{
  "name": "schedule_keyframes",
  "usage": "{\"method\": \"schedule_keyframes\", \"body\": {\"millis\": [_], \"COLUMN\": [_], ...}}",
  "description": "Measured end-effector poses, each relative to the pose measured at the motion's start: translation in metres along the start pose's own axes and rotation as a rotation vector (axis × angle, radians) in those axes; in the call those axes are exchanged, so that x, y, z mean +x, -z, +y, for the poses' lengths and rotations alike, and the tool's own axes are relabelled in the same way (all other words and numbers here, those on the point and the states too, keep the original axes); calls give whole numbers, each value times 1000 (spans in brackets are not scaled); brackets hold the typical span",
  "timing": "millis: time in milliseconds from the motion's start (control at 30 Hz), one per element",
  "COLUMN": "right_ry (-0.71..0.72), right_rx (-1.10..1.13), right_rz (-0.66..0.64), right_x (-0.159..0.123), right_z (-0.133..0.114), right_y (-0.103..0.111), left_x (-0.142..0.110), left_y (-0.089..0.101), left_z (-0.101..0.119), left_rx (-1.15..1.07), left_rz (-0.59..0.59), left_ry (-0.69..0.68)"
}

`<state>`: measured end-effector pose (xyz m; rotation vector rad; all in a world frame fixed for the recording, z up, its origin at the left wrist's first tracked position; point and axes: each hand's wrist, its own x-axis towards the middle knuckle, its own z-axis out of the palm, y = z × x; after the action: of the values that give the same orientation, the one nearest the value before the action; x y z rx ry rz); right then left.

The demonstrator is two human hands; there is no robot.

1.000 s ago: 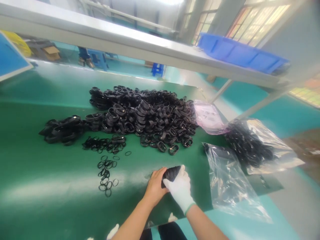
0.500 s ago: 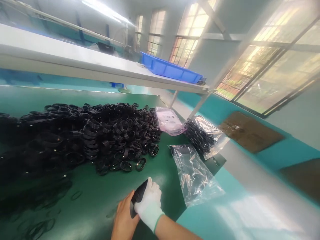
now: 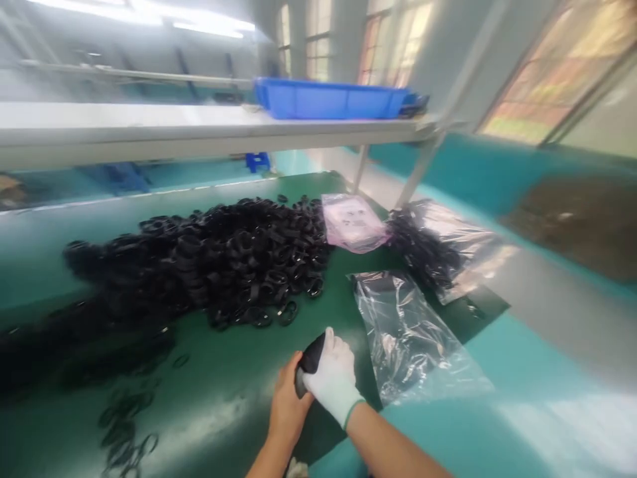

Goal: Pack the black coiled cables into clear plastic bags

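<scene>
Between both hands, above the green table near its front edge, is a tight bundle of black cable coils (image 3: 312, 357). My bare left hand (image 3: 289, 398) grips its left and lower side, fingers curled. On the upper right side, my right hand (image 3: 334, 372) in a white glove is closed round it, thumb pressed against the near end. The far side of the bundle is hidden by the fingers. Beyond them lies a large heap of black coiled cables (image 3: 249, 259), and a clear plastic bag (image 3: 413, 345) lies flat just right of the gloved hand.
A pink-tinted bag (image 3: 354, 222) sits behind the heap, beside black cables (image 3: 423, 249) on another clear bag (image 3: 462, 232). Loose coils (image 3: 122, 431) are at lower left. Overhead, a white shelf (image 3: 174, 136) carries a blue bin (image 3: 333, 99) and spans the table's back.
The camera view has turned and levelled, so the table and shelf sit differently. Both hands appear farther right and slightly higher, still holding the black bundle.
</scene>
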<state>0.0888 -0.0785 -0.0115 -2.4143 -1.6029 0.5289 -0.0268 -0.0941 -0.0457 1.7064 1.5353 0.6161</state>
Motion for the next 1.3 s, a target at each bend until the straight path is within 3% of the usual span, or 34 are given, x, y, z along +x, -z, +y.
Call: {"method": "schedule_keyframes", "body": {"millis": [167, 400, 667, 900, 1033, 1167, 1300], "right_ry": [66, 114, 78, -16, -16, -86, -198], "right_rx": [35, -166, -249, -212, -140, 124, 518], "right_rz": [-187, -241, -1, 69, 44, -79, -173], "right_x": [7, 8, -8, -8, -1, 5, -7], "right_z": [14, 8, 0, -4, -6, 0, 39], "right_y": [-1, 10, -24, -29, -20, 5, 49], "left_x": [-10, -12, -15, -14, -9, -8, -9], "left_y": [-8, -6, -9, -9, -9, 6, 24], "left_z": [-8, -9, -15, -16, -9, 16, 48], "left_rx": [113, 91, 55, 80, 135, 173, 77], "left_rz": [48, 10, 25, 23, 36, 10, -128], "left_ry": [60, 83, 10, -16, -20, -90, -196]}}
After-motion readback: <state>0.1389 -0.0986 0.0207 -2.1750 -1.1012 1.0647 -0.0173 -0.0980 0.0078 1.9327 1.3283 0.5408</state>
